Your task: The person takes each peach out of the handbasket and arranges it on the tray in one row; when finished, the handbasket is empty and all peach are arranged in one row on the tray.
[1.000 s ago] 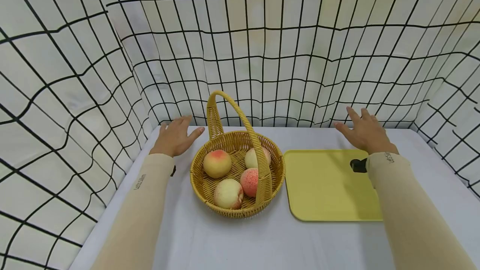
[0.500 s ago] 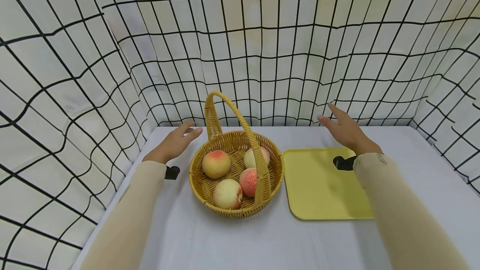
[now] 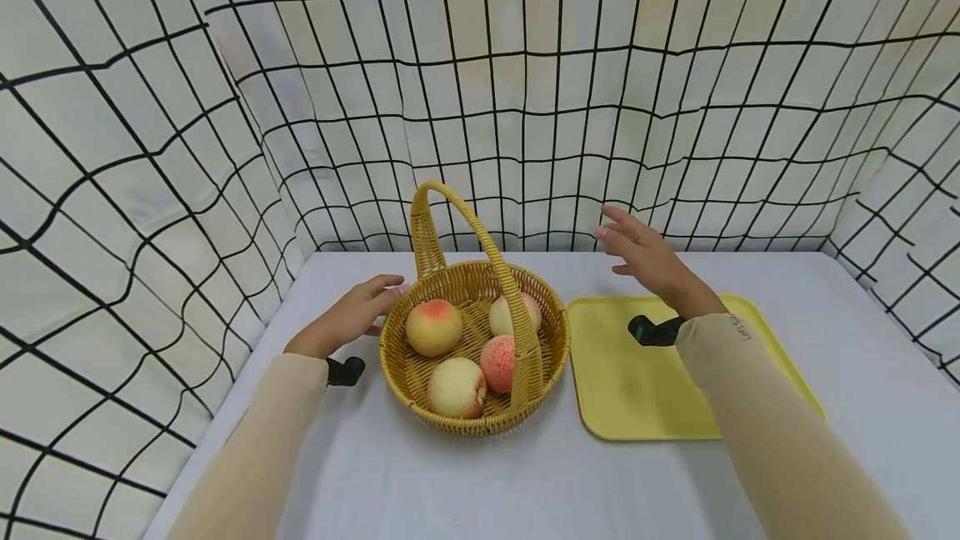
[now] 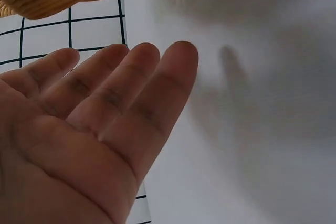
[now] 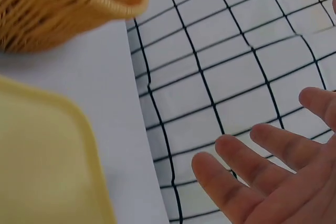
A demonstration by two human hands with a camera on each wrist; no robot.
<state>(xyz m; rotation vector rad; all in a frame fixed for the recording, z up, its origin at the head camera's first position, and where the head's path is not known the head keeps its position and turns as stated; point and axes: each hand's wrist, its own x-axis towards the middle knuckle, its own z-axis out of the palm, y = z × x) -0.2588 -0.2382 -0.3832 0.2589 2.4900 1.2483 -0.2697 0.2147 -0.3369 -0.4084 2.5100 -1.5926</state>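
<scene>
Four peaches (image 3: 456,388) are contained in the wicker basket (image 3: 474,323), beside the yellow tray (image 3: 637,390) — the left hand (image 3: 348,315) is held near the basket's rim, the right hand (image 3: 648,265) raised by the tray's far edge — both loosely extended, nothing gripped

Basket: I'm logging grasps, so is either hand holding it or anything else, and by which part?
Nothing is held. The left hand is beside the basket, fingers not round it; the right hand is raised near the yellow tray.
</scene>
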